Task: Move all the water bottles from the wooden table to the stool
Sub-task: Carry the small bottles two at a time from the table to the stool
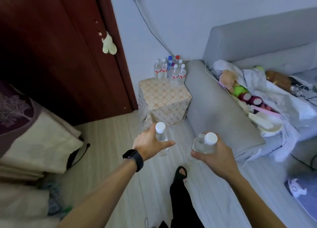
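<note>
Fingers [169,143] of my left hand [148,143] and right hand [217,156] each wrap one clear bottle [161,135], short of the stool [163,99]; they look light, smooth, squashable, so I judge mid-body holds best.

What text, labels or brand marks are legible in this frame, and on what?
None can be read.
Clear plastic bottles on the cloth-covered stool: red-and-white labels, too small and blurred.
Clear white-capped bottles in the left hand and right hand: no label visible.
Black wristwatch: screen dark.
</note>
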### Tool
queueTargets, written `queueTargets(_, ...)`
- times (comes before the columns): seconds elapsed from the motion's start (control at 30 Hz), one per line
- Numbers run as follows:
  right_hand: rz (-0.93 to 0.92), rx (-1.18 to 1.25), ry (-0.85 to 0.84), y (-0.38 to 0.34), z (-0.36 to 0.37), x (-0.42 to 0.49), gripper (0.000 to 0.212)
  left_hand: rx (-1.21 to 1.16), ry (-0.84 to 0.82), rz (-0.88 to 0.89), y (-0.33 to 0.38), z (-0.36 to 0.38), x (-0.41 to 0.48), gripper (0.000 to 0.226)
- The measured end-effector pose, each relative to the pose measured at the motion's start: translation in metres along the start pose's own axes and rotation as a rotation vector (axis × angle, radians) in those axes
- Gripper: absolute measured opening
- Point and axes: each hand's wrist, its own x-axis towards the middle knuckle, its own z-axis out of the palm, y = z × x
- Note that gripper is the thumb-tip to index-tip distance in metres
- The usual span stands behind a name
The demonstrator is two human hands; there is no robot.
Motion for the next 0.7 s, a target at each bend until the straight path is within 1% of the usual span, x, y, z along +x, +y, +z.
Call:
queueTargets(0.13, -0.027, -0.007, -0.059, -0.011, 0.002, 0.103, 0.061, -0.096, -0.022, -0.06, 0.013, 0.008, 0.093, 0.081)
queueTargets(0.3, -0.008, -0.039, -0.16, -0.031, -0.001, 0.224, 0.064, -0.193, -0.019, -0.194, 0.029, 0.004, 0.194, 0.078)
queueTargets(0.37, -0.033, -0.071, -0.213, -0.04, -0.002, 0.269, 0.061, -0.204, 0.0, -0.233, 0.031, 0.001, 0.231, 0.078)
queueTargets(0.47, -0.068, -0.144, -0.271, -0.055, 0.001, 0.329, 0.062, -0.214, -0.033, -0.294, 0.032, -0.004, 0.279, 0.078)
queueTargets(0.57, -0.107, -0.205, -0.312, -0.068, 0.014, 0.391, 0.061, -0.239, -0.052, -0.31, 0.026, -0.006, 0.335, 0.076)
queueTargets(0.7, -0.115, -0.281, -0.365, -0.07, 0.042, 0.475, 0.051, -0.271, -0.084, -0.299, 0.015, 0.003, 0.412, 0.061)
